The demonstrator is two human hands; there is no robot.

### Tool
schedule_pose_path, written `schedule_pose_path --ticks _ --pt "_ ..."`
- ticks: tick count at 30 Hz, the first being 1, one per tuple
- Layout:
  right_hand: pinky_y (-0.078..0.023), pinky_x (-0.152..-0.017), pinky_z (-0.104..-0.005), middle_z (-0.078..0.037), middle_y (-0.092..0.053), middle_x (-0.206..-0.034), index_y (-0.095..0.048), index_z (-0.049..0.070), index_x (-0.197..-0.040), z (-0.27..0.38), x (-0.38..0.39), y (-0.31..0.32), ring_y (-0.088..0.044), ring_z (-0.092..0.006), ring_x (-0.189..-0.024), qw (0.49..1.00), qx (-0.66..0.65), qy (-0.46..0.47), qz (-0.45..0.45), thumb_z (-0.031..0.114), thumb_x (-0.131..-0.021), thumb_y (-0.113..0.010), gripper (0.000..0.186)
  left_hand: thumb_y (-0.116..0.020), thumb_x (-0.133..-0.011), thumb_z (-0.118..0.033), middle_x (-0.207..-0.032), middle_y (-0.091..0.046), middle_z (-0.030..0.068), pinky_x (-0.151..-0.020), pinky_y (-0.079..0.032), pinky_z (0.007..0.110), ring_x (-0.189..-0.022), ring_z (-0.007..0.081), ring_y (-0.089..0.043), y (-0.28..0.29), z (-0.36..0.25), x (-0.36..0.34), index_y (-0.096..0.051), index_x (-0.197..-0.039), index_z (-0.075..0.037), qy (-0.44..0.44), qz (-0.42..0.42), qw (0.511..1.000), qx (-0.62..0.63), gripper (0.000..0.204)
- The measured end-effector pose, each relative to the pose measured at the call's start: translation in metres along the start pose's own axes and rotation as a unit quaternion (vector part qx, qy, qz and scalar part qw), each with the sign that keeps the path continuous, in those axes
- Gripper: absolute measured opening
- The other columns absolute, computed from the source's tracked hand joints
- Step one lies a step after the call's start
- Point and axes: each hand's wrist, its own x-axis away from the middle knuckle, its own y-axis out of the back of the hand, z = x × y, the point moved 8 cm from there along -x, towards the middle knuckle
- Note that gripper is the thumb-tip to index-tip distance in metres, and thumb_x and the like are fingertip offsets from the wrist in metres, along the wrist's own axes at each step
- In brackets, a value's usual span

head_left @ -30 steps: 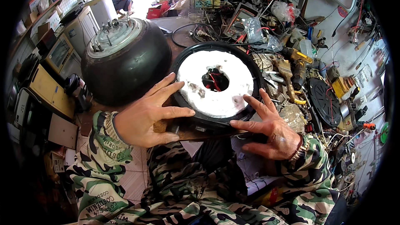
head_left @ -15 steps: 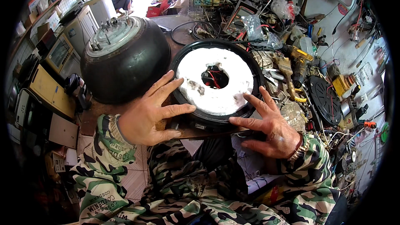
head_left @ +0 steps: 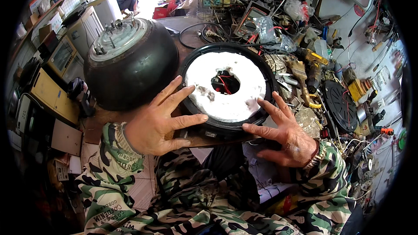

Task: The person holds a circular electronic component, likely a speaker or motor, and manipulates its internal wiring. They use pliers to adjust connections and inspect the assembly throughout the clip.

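On my left the black tank (head_left: 139, 67) sits on the counter (head_left: 99, 116), where a careless elbow could knock it. My left hand (head_left: 159, 124) spreads loosely, grasping nothing, beside the black ring (head_left: 226, 47), which lies near the front edge and could tip if pulled; my right hand (head_left: 287, 135), also unclenched, could dent its white foam (head_left: 207, 69) by pressing.

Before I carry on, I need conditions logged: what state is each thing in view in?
Round black housing: uncovered on top
White filling: exposed, pitted, holed at centre
Red wires: exposed in that hole
Left hand: open, fingers spread at the housing
Right hand: open, fingers spread at the housing
Dark rounded vessel: metal plate facing up
Drill: lying unheld
Paintbrush: lying unheld
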Motion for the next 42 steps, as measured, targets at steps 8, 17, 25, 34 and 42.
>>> schedule_pose_path --ticks 8,17,25,34,42 --pt "-0.023 -0.126 -0.0708 -0.023 -0.024 -0.174 -0.061 0.04 -0.152 0.001 0.0 -0.002 -0.012 -0.0589 -0.159 0.999 0.021 -0.014 0.019 0.022 -0.073 -0.096 0.088 -0.091 -0.083 -0.032 -0.172 -0.03 0.0259 -0.125 -0.028 0.068 -0.16 0.0578 -0.016 -0.005 -0.002 -0.002 -0.067 -0.148 -0.036 -0.017 0.026 0.999 -0.02 0.069" --pt "-0.023 -0.125 -0.071 -0.024 -0.024 -0.174 -0.06 0.04 -0.153 0.001 -0.001 -0.001 -0.013 -0.0597 -0.159 0.999 0.026 -0.01 0.017 0.023 -0.074 -0.095 0.088 -0.093 -0.078 -0.024 -0.173 -0.028 0.0254 -0.126 -0.028 0.066 -0.16 0.0562 -0.017 -0.006 -0.001 -0.001 -0.065 -0.149 -0.036 -0.007 0.023 0.999 -0.023 0.077" --pt "-0.024 -0.123 -0.0729 -0.027 -0.031 -0.169 -0.058 0.04 -0.154 0.003 -0.002 0.003 -0.018 -0.0635 -0.155 1.0 0.025 -0.001 0.005 0.027 -0.078 -0.093 0.085 -0.09 -0.079 -0.028 -0.173 -0.025 0.0268 -0.128 -0.031 0.056 -0.159 0.0497 -0.027 0.002 0.01 0.004 -0.042 -0.166 -0.018 -0.025 -0.06 0.997 0.046 0.1" --pt "-0.024 -0.123 -0.0732 -0.028 -0.032 -0.168 -0.055 0.034 -0.157 0.001 -0.003 0.004 -0.018 -0.0626 -0.156 1.0 0.01 0.004 -0.011 0.027 -0.077 -0.093 0.088 -0.085 -0.086 -0.03 -0.173 -0.023 0.0289 -0.131 -0.027 0.049 -0.161 0.0447 -0.025 0.005 0.025 0.011 -0.019 -0.169 -0.001 -0.006 -0.11 0.992 0.061 0.111" --pt "-0.022 -0.123 -0.0747 -0.028 -0.03 -0.169 -0.053 0.031 -0.159 0.001 -0.002 0.005 -0.019 -0.0613 -0.156 1.0 0.021 0.006 -0.009 0.032 -0.081 -0.09 0.086 -0.086 -0.083 -0.024 -0.171 -0.031 0.0275 -0.13 -0.029 0.051 -0.161 0.0447 -0.027 0.004 0.021 0.007 -0.036 -0.162 0.003 0.004 -0.075 0.997 0.006 0.097"
